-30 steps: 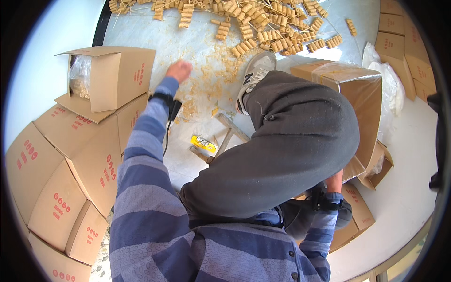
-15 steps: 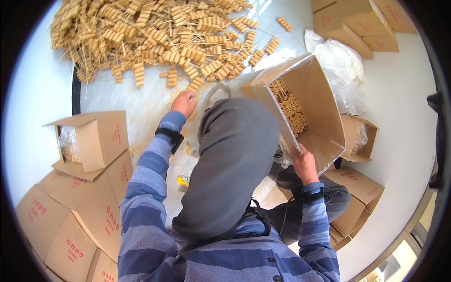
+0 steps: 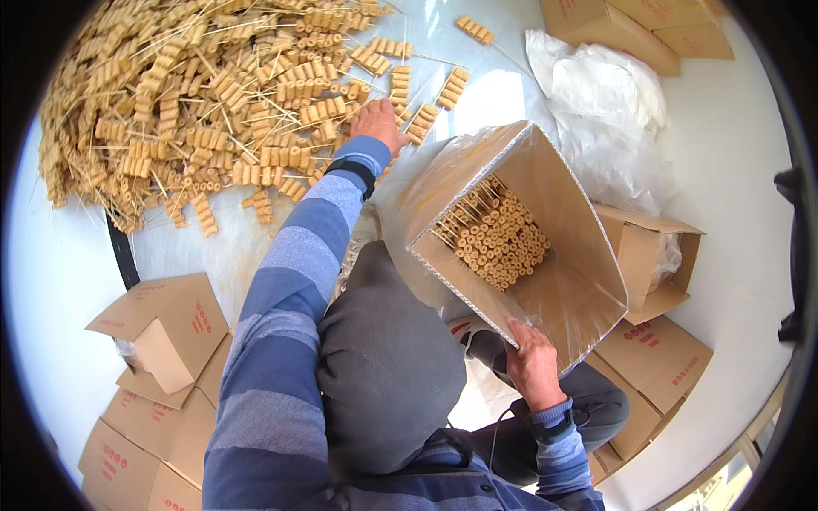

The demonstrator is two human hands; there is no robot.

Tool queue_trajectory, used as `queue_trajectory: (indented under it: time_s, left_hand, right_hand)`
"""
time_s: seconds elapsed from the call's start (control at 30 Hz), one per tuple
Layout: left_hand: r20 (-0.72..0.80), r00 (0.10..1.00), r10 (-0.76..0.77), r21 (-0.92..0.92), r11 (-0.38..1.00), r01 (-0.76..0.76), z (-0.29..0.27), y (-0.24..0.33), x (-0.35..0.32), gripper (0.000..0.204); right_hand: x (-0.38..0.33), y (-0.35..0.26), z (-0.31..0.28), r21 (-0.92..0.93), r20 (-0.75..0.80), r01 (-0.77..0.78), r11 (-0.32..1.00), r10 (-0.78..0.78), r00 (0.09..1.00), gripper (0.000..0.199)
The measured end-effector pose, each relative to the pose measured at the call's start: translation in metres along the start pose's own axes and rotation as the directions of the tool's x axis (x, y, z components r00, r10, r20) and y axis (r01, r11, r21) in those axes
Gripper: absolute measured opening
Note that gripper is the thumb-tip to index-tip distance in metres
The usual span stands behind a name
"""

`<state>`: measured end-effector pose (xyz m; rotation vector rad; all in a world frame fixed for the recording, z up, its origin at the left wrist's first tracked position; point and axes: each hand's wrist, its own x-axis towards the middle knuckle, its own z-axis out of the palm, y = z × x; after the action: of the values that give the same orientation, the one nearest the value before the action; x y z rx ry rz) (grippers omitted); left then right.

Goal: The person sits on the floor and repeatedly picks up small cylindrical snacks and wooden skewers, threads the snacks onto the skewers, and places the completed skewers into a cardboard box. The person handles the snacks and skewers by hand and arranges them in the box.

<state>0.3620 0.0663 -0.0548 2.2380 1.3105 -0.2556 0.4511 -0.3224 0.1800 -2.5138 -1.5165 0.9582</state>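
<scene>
At the right edge of a large heap of skewers (image 3: 226,89), my left hand (image 3: 381,125) reaches out with the thumb apart from the fingers. Each skewer is a thin stick threaded with tan, ridged, tube-like pieces. A few loose skewers lie just beyond that hand; its fingertips are partly hidden. My right hand (image 3: 534,362) is closed on the near rim of an open cardboard box (image 3: 575,294), which tilts toward me. Inside, packed skewers (image 3: 503,243) show their round, hollow ends, with sticks along the left side. Clear plastic lines the box.
White plastic bags (image 3: 601,102) lie beyond the box. Closed cartons stand at the far right (image 3: 639,25), with an open carton (image 3: 639,264) and stacked cartons (image 3: 656,358) at right. More cartons (image 3: 162,341) stand at left. My bent knee (image 3: 388,358) rises between my arms.
My left arm has stretched farther forward and right, into the skewers at the heap's edge. The view has shifted, and more of the box's inside shows. My right hand stays on its rim.
</scene>
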Motion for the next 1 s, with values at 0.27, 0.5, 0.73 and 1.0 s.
queue_trajectory:
  time_s: [0.27, 0.5, 0.73, 1.0]
  left_hand:
    - [0.028, 0.998, -0.065, 0.224, 0.973, 0.057, 0.017, 0.010, 0.032, 0.078]
    - [-0.102, 0.994, -0.030, 0.289, 0.956, 0.058, 0.045, -0.016, 0.016, 0.061]
    - [-0.135, 0.985, -0.109, 0.243, 0.960, 0.139, 0.043, -0.031, 0.000, 0.047]
    - [0.112, 0.989, -0.096, 0.108, 0.991, 0.084, 0.015, -0.041, 0.009, 0.032]
  right_hand:
    - [0.000, -0.006, 0.006, 0.035, -0.031, -0.021, 0.999, 0.022, 0.999, 0.050]
    - [-0.008, -0.006, 0.014, 0.025, -0.067, -0.015, 1.000, 0.017, 0.998, 0.050]
    - [-0.007, -0.006, 0.014, 0.021, -0.088, -0.038, 0.999, 0.040, 0.995, 0.049]
    - [-0.008, -0.004, 0.018, 0.043, -0.089, -0.107, 0.993, 0.110, 0.990, 0.047]
